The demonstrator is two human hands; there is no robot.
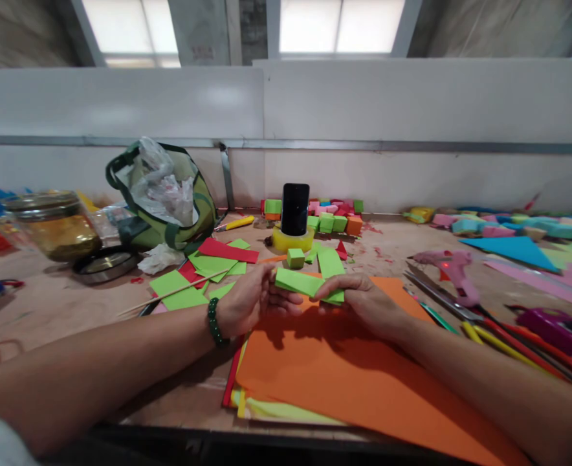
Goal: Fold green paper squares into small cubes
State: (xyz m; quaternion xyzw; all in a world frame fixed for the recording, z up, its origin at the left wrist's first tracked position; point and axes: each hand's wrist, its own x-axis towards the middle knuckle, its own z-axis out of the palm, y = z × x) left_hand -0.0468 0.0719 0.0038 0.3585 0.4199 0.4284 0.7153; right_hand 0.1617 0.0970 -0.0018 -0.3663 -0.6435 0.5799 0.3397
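Over the orange sheets, my right hand (pixel 356 298) pinches a light green paper strip (pixel 298 282) between thumb and fingers. The strip looks folded or bent near that hand. At the strip's other end is my left hand (pixel 254 294), wearing a green bead bracelet (pixel 215 322). Its thumb and index finger close on that end, while the lower fingers curl beneath. Just beyond the strip sits a small green cube (pixel 295 258). Another green piece (pixel 330 262) lies behind my right hand. Under both hands is a stack topped by an orange sheet (pixel 344 362).
A phone (pixel 295 209) stands in a yellow tape roll (pixel 293 240), with colored cubes (pixel 332 223) behind. Left are a wooden stick (pixel 174 292), a green bag (pixel 201 194) and a glass jar (pixel 53 226). Right lie a pink glue gun (pixel 453 268), scissors (pixel 441 298) and cutting tools.
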